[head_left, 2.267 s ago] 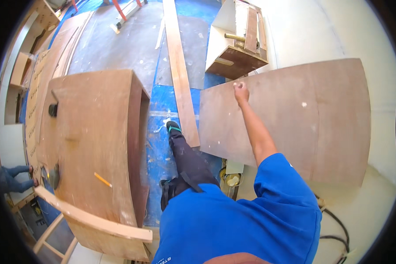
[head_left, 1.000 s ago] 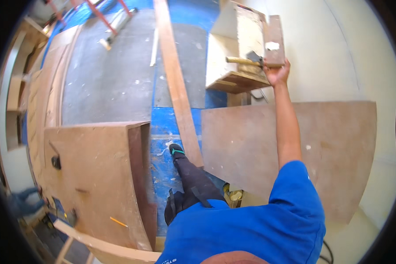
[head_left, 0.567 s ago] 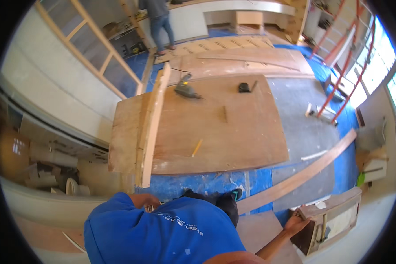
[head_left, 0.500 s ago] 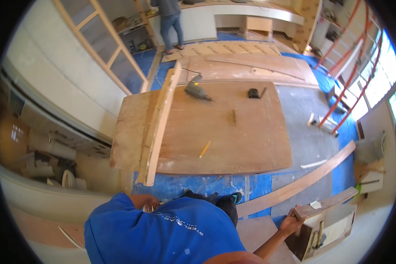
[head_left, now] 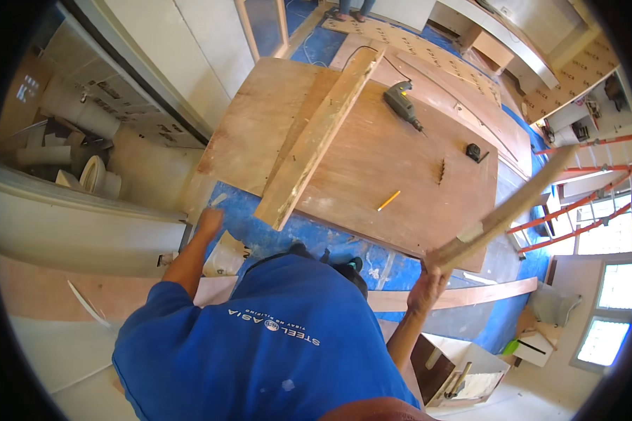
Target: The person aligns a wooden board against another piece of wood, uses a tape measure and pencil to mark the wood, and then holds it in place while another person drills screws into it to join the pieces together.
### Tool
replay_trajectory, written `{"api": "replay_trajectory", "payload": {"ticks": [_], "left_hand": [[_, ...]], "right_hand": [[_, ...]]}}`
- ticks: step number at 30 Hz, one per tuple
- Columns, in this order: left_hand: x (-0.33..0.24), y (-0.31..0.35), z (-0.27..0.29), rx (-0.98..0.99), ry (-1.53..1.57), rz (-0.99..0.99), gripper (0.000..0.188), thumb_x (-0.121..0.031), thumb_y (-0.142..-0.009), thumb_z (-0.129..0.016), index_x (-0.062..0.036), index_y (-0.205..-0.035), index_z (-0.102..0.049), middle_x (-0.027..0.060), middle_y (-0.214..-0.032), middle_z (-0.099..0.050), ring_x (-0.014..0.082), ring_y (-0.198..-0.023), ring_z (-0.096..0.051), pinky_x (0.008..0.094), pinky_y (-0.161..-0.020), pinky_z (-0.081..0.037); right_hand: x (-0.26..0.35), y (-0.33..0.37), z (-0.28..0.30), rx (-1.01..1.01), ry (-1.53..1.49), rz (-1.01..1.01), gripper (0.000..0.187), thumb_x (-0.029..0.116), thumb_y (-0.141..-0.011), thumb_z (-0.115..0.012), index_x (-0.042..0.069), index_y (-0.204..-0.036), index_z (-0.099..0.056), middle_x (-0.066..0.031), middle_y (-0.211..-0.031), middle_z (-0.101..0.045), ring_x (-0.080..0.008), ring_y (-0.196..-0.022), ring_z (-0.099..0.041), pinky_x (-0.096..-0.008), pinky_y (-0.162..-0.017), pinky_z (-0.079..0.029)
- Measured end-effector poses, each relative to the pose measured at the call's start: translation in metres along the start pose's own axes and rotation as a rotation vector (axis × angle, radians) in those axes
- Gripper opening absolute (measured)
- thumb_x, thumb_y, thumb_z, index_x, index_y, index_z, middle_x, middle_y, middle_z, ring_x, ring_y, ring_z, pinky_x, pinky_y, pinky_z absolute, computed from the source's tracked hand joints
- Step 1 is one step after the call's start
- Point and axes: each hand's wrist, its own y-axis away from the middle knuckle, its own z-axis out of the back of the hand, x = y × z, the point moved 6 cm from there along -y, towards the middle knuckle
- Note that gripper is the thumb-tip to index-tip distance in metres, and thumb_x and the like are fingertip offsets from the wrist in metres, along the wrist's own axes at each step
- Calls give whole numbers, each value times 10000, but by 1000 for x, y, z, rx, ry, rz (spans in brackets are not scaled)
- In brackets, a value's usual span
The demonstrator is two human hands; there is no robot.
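Observation:
My right hand (head_left: pixel 427 289) is closed round the near end of a wooden board (head_left: pixel 505 210), which slants up and away to the right, raised off the floor and blurred at its far end. Out to the left, my left hand (head_left: pixel 209 223) looks closed beside a bucket (head_left: pixel 226 254); a small pale piece shows just past it, and I cannot tell if the fingers hold it. Between them lies a plywood sheet (head_left: pixel 260 105) bearing a long timber piece (head_left: pixel 323 137), a power drill (head_left: pixel 402 105), a yellow pencil (head_left: pixel 389 201), a tape measure (head_left: pixel 475 152) and a dark drill bit (head_left: pixel 441 171).
A long plank (head_left: pixel 463 293) lies on the blue-covered floor to the right, near an open box (head_left: pixel 463 372) with a hammer-like tool. An orange ladder (head_left: pixel 576 168) stands at far right. Another person's feet (head_left: pixel 351 15) are at the far edge.
My right hand has lifted the board from above the box, swinging it up and leftward. My left hand has come out from beside my body to the left. The view has turned.

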Motion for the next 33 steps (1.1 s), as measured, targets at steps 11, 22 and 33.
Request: {"api": "replay_trajectory", "payload": {"ticks": [11, 22, 33], "left_hand": [[-418, 202, -199, 564, 463, -691, 657, -312, -945, -634, -30, -1457, -337, 109, -1204, -600, 206, -1084, -606, 356, -908, -528], [-378, 190, -145, 819, 1287, -172, 452, -289, -959, -531, 36, -1272, -542, 178, -1113, -676, 297, -958, -691, 443, -866, -573], [-406, 174, -102, 628, 1018, -261, 388, -159, -905, -598, 68, -1217, -559, 200, -1097, -673, 302, -947, -697, 446, -835, -585]], "right_hand": [[-21, -29, -223, 563, 836, 313, 790, 223, -809, -758, 21, -1470, -375, -230, -1380, -465, -374, -1221, -513, -464, -981, -446], [48, -21, -267, 1126, 507, 549, 725, 292, -905, -681, -20, -1468, -349, -281, -1415, -424, -453, -1261, -478, -472, -1039, -419], [36, -25, -286, 1138, 361, 431, 653, 282, -973, -602, -80, -1450, -340, -308, -1397, -454, -446, -1291, -461, -456, -1079, -370]]}}
